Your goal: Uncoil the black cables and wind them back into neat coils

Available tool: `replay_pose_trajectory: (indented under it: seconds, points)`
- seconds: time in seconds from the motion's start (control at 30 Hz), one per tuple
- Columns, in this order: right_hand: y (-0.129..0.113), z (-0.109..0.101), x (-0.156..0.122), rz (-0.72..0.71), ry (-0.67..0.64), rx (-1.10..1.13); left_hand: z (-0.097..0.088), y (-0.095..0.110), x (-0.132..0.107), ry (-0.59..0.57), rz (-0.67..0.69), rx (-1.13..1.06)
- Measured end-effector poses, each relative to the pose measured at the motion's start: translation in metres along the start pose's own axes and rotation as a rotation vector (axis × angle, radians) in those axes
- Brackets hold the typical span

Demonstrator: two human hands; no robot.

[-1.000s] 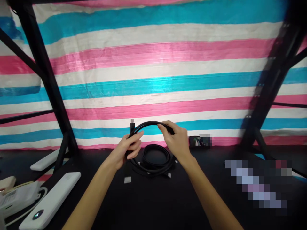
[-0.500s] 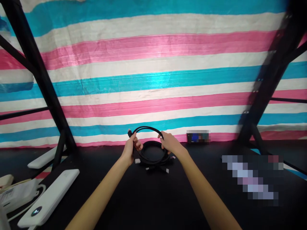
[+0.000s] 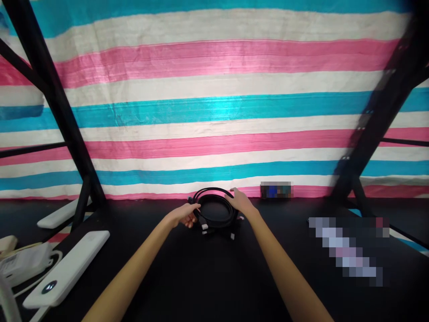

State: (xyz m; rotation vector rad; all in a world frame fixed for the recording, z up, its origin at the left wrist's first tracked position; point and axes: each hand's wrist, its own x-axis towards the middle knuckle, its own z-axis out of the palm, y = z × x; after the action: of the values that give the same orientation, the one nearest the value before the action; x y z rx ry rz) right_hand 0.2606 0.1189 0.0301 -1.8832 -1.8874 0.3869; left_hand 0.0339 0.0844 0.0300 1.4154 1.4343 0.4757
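Observation:
A coiled black cable (image 3: 205, 190) is low over a stack of other black cable coils (image 3: 218, 223) on the black tabletop. My left hand (image 3: 182, 215) is at the left side of the coil, thumb over the cable and fingers curled under. On the right side, my right hand (image 3: 241, 202) grips the same coil between thumb and fingers; part of its grip is hidden. Light-coloured plugs, including a white connector (image 3: 232, 236), poke out at the front of the stack.
At left lie a white power bank (image 3: 69, 270), a white adapter (image 3: 25, 264) with its cord, and another white slab (image 3: 62, 213). Black frame posts (image 3: 63, 112) rise on both sides before a striped sheet (image 3: 214, 107). Blurred objects (image 3: 342, 246) sit at right.
Both hands have come down with the coiled cable, from raised above the stack to resting low around it. The plug end by my left hand has dropped too.

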Motion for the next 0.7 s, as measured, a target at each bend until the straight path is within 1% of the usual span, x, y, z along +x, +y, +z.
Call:
replay_pose_trajectory:
  seconds: [0.07,0.1,0.17,0.23,0.3,0.33,0.4,0.47,0.5,0.53,0.57,0.6,0.63,0.67,0.7]
  points:
    - [0.003,-0.001,0.000,0.024,-0.007,0.005,-0.006,-0.001,0.000,0.002,-0.034,0.090]
    - [0.003,-0.003,-0.001,0.031,-0.009,0.005,-0.010,-0.001,0.000,0.026,-0.047,0.134]
    - [-0.001,-0.010,-0.003,0.031,0.008,0.001,-0.019,-0.001,-0.002,0.119,-0.059,0.217]
    - [-0.009,-0.020,-0.007,0.005,0.041,-0.002,-0.029,0.002,-0.007,0.238,-0.047,0.288]
    - [-0.021,-0.030,-0.014,-0.042,0.065,0.013,-0.037,0.007,-0.014,0.330,0.004,0.323]
    - [-0.028,-0.036,-0.019,-0.069,0.073,0.029,-0.040,0.011,-0.018,0.357,0.044,0.325]
    - [-0.044,-0.046,-0.029,-0.130,0.087,0.076,-0.043,0.021,-0.030,0.371,0.155,0.299]
    - [-0.060,-0.054,-0.042,-0.230,0.109,0.184,-0.040,0.033,-0.046,0.351,0.279,0.251]
    - [-0.068,-0.058,-0.050,-0.318,0.108,0.311,-0.036,0.040,-0.056,0.332,0.340,0.221]
    - [-0.076,-0.061,-0.057,-0.421,0.083,0.454,-0.032,0.046,-0.066,0.315,0.391,0.197]
    - [-0.084,-0.063,-0.065,-0.512,0.019,0.589,-0.026,0.053,-0.078,0.276,0.450,0.163]
    - [-0.091,-0.066,-0.073,-0.591,-0.081,0.701,-0.020,0.058,-0.089,0.156,0.553,0.088]
    - [-0.096,-0.069,-0.081,-0.656,-0.181,0.782,-0.014,0.063,-0.101,0.022,0.626,0.037]
    - [-0.101,-0.073,-0.088,-0.701,-0.256,0.842,-0.009,0.066,-0.112,-0.078,0.671,0.012]
    - [-0.104,-0.077,-0.095,-0.730,-0.303,0.891,-0.005,0.069,-0.121,-0.124,0.712,-0.001]
